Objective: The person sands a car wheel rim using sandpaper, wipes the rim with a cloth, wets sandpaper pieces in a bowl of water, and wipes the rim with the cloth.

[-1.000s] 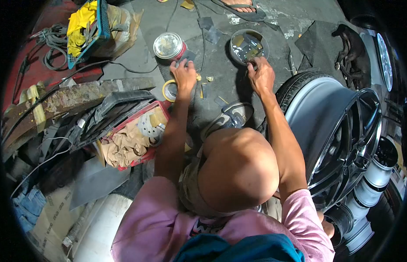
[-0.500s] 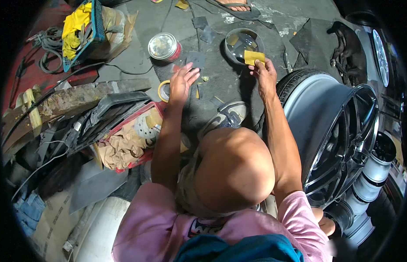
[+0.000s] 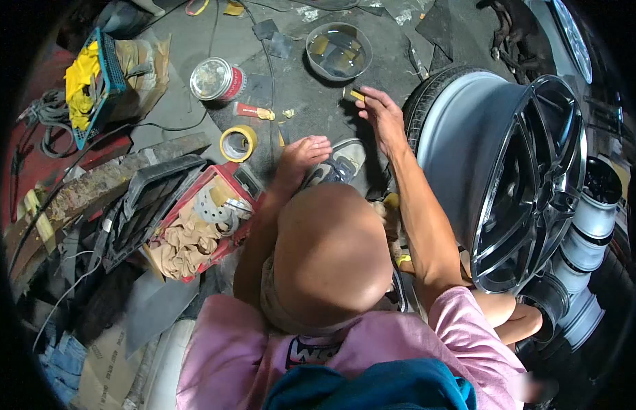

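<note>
My right hand pinches a small yellow piece of sandpaper, seen nearly edge-on, below and right of a round bowl of liquid with several pieces lying in it. My left hand holds nothing; its fingers are stretched out, pointing right above my shoe. Left of the bowl stands a red and white can. A roll of yellow tape and a red tube-like item lie on the floor nearer my left hand.
A large wheel with a black-spoked rim stands close right of my right arm. To the left are a red crate of crumpled paper, dark plastic parts and a blue basket with yellow cloth. Cables cross the floor; a dark animal lies at upper right.
My right hand has lifted the yellow sandpaper from the bowl and drawn it back toward me. My left hand has moved back from beside the can toward my knee. The view has shifted.
</note>
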Demonstrator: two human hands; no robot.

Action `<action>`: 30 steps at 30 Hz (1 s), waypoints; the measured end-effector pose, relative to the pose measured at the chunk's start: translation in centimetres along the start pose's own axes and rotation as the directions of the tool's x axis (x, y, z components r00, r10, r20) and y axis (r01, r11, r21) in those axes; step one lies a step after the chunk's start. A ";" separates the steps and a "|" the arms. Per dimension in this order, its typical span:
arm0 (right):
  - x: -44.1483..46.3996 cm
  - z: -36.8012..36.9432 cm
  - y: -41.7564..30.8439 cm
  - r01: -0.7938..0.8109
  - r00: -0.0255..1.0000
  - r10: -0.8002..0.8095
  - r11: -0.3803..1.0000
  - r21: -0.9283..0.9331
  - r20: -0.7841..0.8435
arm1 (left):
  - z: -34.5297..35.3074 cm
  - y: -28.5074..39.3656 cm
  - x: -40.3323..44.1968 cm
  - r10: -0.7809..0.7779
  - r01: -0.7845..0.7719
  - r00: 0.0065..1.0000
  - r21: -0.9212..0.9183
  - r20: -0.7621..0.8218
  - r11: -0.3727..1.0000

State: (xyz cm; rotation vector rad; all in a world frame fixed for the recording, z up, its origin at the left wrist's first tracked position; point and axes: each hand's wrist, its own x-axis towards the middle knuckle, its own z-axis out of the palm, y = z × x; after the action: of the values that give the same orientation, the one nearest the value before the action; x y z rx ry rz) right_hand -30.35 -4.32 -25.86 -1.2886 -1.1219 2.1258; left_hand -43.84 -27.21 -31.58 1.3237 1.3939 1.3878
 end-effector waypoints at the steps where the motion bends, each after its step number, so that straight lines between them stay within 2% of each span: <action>1: -0.7 -0.4 0.5 -0.027 1.000 0.027 0.998 0.048 0.005 | 0.4 -0.1 0.0 0.034 -0.036 0.999 0.045 0.034 0.998; 2: -1.4 -0.5 0.5 -0.054 0.999 0.053 0.994 0.096 0.011 | 0.8 0.4 0.3 0.069 -0.075 0.995 0.088 0.069 0.993; 3: -1.8 -0.6 0.3 -0.052 0.999 0.051 0.994 0.099 0.012 | 1.4 1.0 0.6 -0.295 0.280 0.955 -0.333 0.006 0.900; 4: -2.2 -0.6 0.1 -0.044 0.999 0.045 0.998 0.051 -0.022 | 2.0 1.6 1.0 -0.612 0.500 0.785 -0.686 0.100 0.529; 6: -1.8 -0.4 -0.2 0.023 0.998 -0.028 0.997 -0.067 -0.064 | 3.0 2.0 1.7 -0.632 0.550 0.766 -0.633 0.120 0.546; 7: -1.0 -0.2 -0.6 0.024 0.998 -0.028 0.998 -0.065 -0.058 | 3.6 2.2 2.1 -0.651 0.596 0.746 -0.579 0.142 0.557; 8: 0.1 0.1 -1.1 0.211 0.967 -0.245 0.921 -0.327 -0.067 | 4.4 2.0 2.3 -0.651 0.593 0.747 -0.577 0.135 0.561; 9: 0.9 0.8 -2.0 0.362 0.894 -0.448 0.744 -0.562 -0.018 | 5.4 1.6 2.3 -0.650 0.652 0.708 -0.609 0.276 0.452; 10: 1.8 1.6 -2.9 0.437 0.843 -0.537 0.656 -0.615 0.026 | 6.3 1.2 2.3 -0.627 0.707 0.661 -0.621 0.412 0.338; 11: 3.0 2.1 -3.3 0.442 0.842 -0.539 0.656 -0.611 0.031 | 6.7 1.0 2.5 -0.583 0.759 0.606 -0.612 0.541 0.221; 12: 4.3 2.5 -3.9 0.456 0.790 -0.595 0.403 -0.794 0.151 | 6.9 0.6 2.8 -0.583 0.757 0.609 -0.613 0.537 0.226; 13: 5.2 3.1 -4.6 0.432 0.741 -0.608 0.105 -0.896 0.286 | 6.9 0.8 3.4 -0.615 0.784 0.572 -0.582 0.542 0.217; 14: 5.7 3.7 -4.9 0.381 0.767 -0.564 0.015 -0.924 0.307 | 6.8 1.0 3.6 -0.647 0.809 0.533 -0.551 0.545 0.202; 15: 6.6 4.0 -4.8 0.388 0.766 -0.560 0.012 -0.922 0.315 | 6.6 0.9 3.5 -0.649 0.805 0.536 -0.558 0.539 0.202; 17: 9.0 5.2 -4.8 0.425 0.756 -0.444 -0.228 -0.876 0.482 | 6.0 0.3 2.9 -0.537 0.700 0.657 -0.693 0.529 0.174; 18: 10.4 5.3 -4.1 0.448 0.721 -0.428 -0.313 -0.837 0.545 | 6.3 -0.2 2.6 -0.522 0.683 0.678 -0.706 0.518 0.186; 19: 11.7 5.4 -3.3 0.458 0.718 -0.422 -0.311 -0.833 0.553 | 6.6 -0.7 2.3 -0.529 0.678 0.679 -0.711 0.509 0.185; 21: 13.6 6.3 -2.4 0.333 0.735 -0.345 -0.566 -0.754 0.584 | 6.7 -0.8 2.4 -0.492 0.663 0.698 -0.729 0.521 0.169; 22: 14.5 6.5 -2.1 0.290 0.785 -0.322 -0.564 -0.774 0.529 | 6.9 -0.8 2.6 -0.560 0.695 0.649 -0.701 0.515 0.161; 23: 14.7 7.0 -2.3 0.298 0.782 -0.319 -0.563 -0.771 0.535 | 7.0 -0.7 2.6 -0.565 0.691 0.650 -0.705 0.508 0.161; 25: 15.0 7.7 -2.9 0.229 0.892 -0.199 -0.573 -0.786 0.406 | 7.1 -0.6 2.8 -0.604 0.705 0.617 -0.696 0.505 0.138; 30: 14.9 6.7 -2.6 0.240 0.897 -0.209 -0.506 -0.828 0.389 | 7.2 0.2 3.1 -0.631 0.734 0.601 -0.651 0.491 0.191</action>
State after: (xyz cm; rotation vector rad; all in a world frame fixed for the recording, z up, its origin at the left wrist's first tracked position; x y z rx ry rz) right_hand -43.59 4.57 -30.19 -1.0322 -3.2129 -0.0026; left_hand -37.44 -22.78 -31.88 0.0347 0.8165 1.0092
